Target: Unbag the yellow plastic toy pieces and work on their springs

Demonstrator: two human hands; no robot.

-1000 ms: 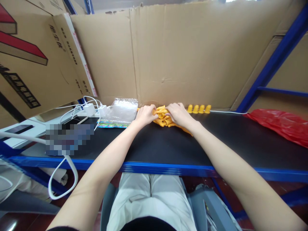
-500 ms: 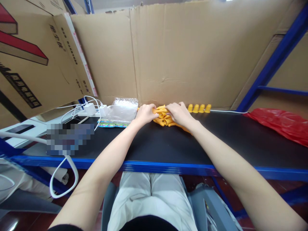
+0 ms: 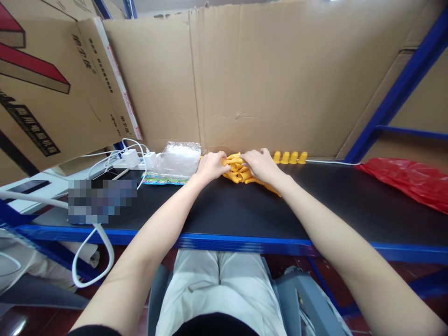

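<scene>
A heap of small yellow rubber caps [image 3: 238,170] lies at the back of the black shelf top [image 3: 329,205], against the cardboard wall. My left hand [image 3: 211,166] rests on the heap's left side with fingers curled onto the caps. Fingers bent, my right hand [image 3: 261,165] covers its right side and grips caps. Just right of my right hand, a short row of yellow caps [image 3: 290,157] stands upright along the wall.
A clear plastic bag [image 3: 177,162] lies left of the heap. Further left are white chargers and cables [image 3: 131,159] and a blurred patch. A red plastic bag [image 3: 408,179] lies at the far right. Cardboard sheets [image 3: 266,74] wall the back; a blue rail [image 3: 245,243] edges the front.
Both hands stay on the yellow heap; they have shifted only slightly. Nothing else has moved.
</scene>
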